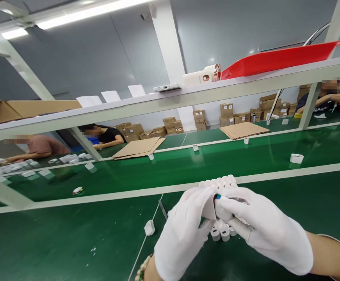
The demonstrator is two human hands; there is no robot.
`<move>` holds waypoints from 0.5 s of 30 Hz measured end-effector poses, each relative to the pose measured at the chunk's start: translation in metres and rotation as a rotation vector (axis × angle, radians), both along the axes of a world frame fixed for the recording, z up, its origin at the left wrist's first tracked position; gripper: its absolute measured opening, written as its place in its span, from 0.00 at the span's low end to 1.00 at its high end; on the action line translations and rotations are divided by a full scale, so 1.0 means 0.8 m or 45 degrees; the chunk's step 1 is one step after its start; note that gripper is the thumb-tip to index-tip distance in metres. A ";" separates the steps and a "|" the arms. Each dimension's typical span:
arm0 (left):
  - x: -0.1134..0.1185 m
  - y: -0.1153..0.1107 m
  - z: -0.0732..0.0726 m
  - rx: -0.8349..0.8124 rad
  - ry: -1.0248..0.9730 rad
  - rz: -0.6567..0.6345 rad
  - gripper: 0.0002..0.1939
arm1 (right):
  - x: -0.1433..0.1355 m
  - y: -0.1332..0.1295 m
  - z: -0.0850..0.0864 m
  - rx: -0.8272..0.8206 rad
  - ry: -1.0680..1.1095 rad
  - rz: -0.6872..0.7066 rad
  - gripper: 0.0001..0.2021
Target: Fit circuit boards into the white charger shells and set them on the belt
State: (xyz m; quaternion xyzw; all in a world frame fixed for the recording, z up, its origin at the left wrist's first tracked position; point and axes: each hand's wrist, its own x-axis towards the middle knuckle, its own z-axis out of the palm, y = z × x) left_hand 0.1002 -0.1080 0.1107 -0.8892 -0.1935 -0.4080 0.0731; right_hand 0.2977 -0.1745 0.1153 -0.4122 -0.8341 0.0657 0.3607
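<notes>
Both hands wear white gloves and meet in front of me. My left hand (184, 232) is closed around a white plastic housing (209, 209), its open end turned to the right. At that opening, my right hand (271, 226) pinches a small white part, largely covered by the fingers, with a blue and red piece (217, 197) showing at its top. Rows of white plastic housings (224, 232) stand close together on the green table beneath and behind the hands. Some near ones show a dark slot in the end. The gloves hide the middle of the group.
A crumpled white lump (149, 228) lies left of my hands. Beyond a pale rail, a green belt (170, 170) carries spaced white housings (296, 158) and a small wired part (77, 190). Overhead, a shelf (146, 106) holds a phone (166, 88) and a red tray (281, 60). Other people sit opposite.
</notes>
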 end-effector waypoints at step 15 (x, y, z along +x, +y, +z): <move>-0.005 -0.003 -0.009 -0.339 -0.060 -0.081 0.28 | 0.011 0.006 0.021 -0.027 0.320 0.055 0.23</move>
